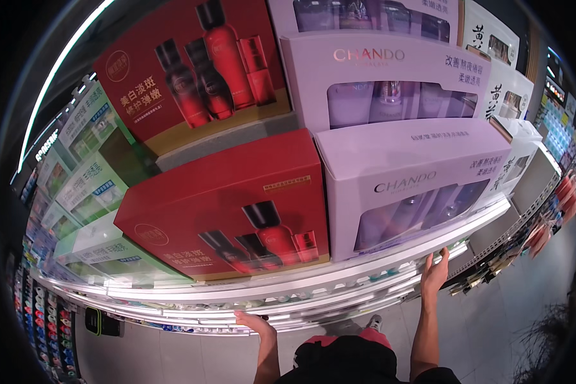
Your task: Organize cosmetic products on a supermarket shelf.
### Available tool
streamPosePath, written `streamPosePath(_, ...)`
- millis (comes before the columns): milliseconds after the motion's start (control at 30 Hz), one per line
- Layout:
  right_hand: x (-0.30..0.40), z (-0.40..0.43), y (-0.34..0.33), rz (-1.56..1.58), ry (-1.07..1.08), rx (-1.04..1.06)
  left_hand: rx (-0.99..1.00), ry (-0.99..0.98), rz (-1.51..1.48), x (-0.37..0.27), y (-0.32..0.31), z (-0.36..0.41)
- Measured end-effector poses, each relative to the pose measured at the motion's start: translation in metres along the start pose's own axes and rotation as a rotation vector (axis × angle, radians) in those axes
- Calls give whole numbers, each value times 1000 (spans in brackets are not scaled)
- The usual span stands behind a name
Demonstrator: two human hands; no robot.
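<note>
My left hand [257,322] is at the front edge of a lower lit shelf [182,314], fingers partly hidden. A small dark thing shows beside it, too small to name. On the right, my right hand [435,273] reaches up to the shelf front below the lilac boxes, its fingertips near the edge. Whether either hand grips anything is unclear. Above them, a red cosmetics gift box [230,192] stands beside a lilac Chando gift box [413,163] with a window showing bottles. Behind and above these sit another red box [173,72] and another lilac Chando box [307,72].
Green-and-white skincare boxes [86,201] are stacked at left, white boxes [518,129] at right. Lower shelves hold small products. A black bin-like container [109,322] stands on the tiled floor [173,360]. Packets [540,235] hang from a rack at right.
</note>
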State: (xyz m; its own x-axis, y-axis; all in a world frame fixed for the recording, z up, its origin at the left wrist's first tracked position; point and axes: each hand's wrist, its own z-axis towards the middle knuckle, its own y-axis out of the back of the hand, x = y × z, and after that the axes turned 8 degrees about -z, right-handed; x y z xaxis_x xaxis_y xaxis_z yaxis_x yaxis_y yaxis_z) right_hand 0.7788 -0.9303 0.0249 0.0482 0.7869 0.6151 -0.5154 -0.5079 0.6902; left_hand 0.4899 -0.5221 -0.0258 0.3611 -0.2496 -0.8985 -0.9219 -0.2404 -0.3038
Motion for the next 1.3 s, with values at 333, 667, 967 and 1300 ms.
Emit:
streamPosePath(333,-4,3,2,16,49,-38,-3,-4,8,12,-1,4)
streamPosePath(667,-3,9,14,51,109,46,-83,-111,-14,32,2,26)
streamPosePath(967,-9,27,35,84,167,202,-113,-105,12,18,4,15)
streamPosePath(1300,-22,45,43,140,297,237,-74,-40,-39,32,0,-40)
